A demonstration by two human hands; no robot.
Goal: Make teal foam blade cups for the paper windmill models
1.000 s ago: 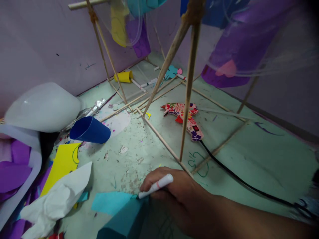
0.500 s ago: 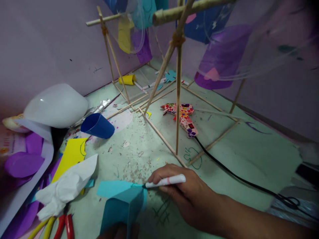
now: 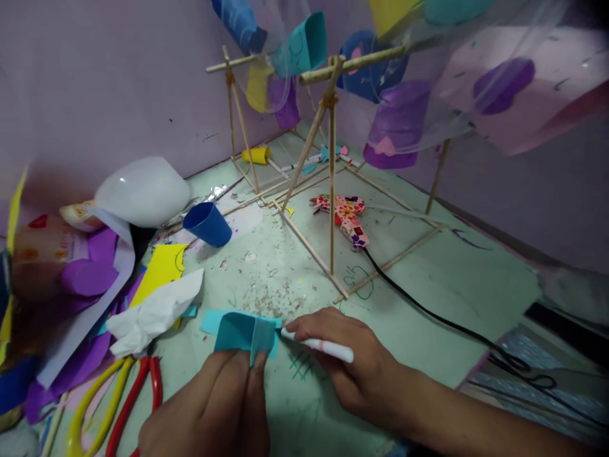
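Pinched in my left hand point(image 3: 214, 403) is a folded teal paper cup point(image 3: 235, 331), its open side toward me. The cup rests on a flat light-blue paper strip point(image 3: 209, 321) on the table. My right hand point(image 3: 349, 355) grips a white marker point(image 3: 328, 348) with a pink band. The marker's dark tip touches, or nearly touches, the strip at the cup's right edge. Green scribbles point(image 3: 301, 365) lie on the table below the marker. Part of the cup is hidden behind my left fingers.
A stick frame point(image 3: 332, 190) hung with coloured paper cups stands ahead. Inside it lies a flower-patterned glue gun point(image 3: 349, 219), its black cord point(image 3: 423, 311) running right. At left are a blue cup point(image 3: 209, 225), crumpled tissue point(image 3: 152, 314), yellow paper point(image 3: 162, 270), and yellow-handled point(image 3: 78, 406) and red-handled point(image 3: 126, 406) tools.
The view has shifted, bringing more of my left hand and the tools into sight. The marker tip has moved from the cup's top edge to its right side. Both grips stay the same.
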